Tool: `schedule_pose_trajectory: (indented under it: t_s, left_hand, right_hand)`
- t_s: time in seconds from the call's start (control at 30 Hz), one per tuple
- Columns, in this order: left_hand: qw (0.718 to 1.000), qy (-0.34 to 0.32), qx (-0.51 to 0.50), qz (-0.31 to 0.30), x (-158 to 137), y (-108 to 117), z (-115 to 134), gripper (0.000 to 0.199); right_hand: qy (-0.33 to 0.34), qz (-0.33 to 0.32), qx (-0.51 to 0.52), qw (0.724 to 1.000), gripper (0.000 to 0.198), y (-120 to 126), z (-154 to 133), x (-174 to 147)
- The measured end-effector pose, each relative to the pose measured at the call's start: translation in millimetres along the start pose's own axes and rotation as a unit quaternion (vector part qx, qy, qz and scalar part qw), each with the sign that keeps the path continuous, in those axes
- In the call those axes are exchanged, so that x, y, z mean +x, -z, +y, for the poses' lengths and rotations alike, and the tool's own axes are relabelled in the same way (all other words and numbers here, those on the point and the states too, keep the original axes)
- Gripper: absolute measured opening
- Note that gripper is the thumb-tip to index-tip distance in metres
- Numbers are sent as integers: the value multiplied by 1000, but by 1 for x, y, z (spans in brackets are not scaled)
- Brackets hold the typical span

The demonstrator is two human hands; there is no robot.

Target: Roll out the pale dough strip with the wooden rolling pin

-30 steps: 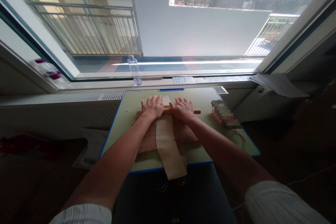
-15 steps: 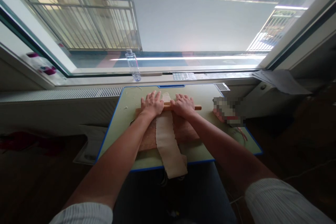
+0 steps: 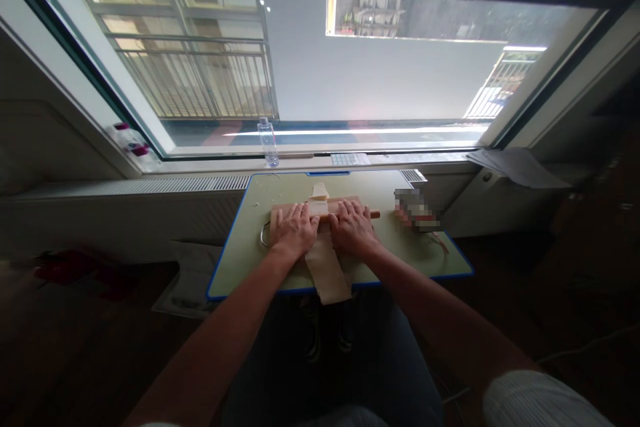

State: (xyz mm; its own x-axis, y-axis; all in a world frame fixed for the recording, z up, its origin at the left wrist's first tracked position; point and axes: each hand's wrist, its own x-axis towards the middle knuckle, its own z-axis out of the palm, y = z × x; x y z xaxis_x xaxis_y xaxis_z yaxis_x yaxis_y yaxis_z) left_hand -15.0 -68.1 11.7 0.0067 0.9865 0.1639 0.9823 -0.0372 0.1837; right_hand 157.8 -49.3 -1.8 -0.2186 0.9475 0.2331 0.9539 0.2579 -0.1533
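My left hand (image 3: 296,232) and my right hand (image 3: 353,227) lie side by side over a wooden rolling pin (image 3: 375,214), fingers stretched forward and thumbs against it. Under the pin runs a long pale strip of dough (image 3: 326,263). Its near end hangs past the front edge of the table; its far end (image 3: 320,189) lies beyond the pin, folded or overlapped. Beneath the dough is a wooden cutting board (image 3: 280,209) with a metal handle (image 3: 263,234) at its left. The hands cover most of the pin.
A green folding table (image 3: 233,263) with a blue rim carries the board. On its right side is a blurred-out object (image 3: 417,210) with a cord. A clear plastic bottle (image 3: 269,143) stands on the window sill, and papers (image 3: 517,167) lie at the right.
Both hands and the rolling pin have come back toward me over the board. More of the dough's far end and the board's far edge now shows. The camera view has tilted up.
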Motion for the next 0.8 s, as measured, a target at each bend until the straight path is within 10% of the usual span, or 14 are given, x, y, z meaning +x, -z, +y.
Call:
schedule_pose_trajectory:
  t_s: [0.3, 0.8]
  left_hand:
    - [998, 45, -2, 35, 29, -3, 2, 55]
    - [997, 70, -22, -16, 125, -18, -21, 57]
  right_hand:
    - [73, 1, 3, 997, 46, 3, 13, 5]
    - [-55, -90, 33, 994, 73, -15, 11, 116]
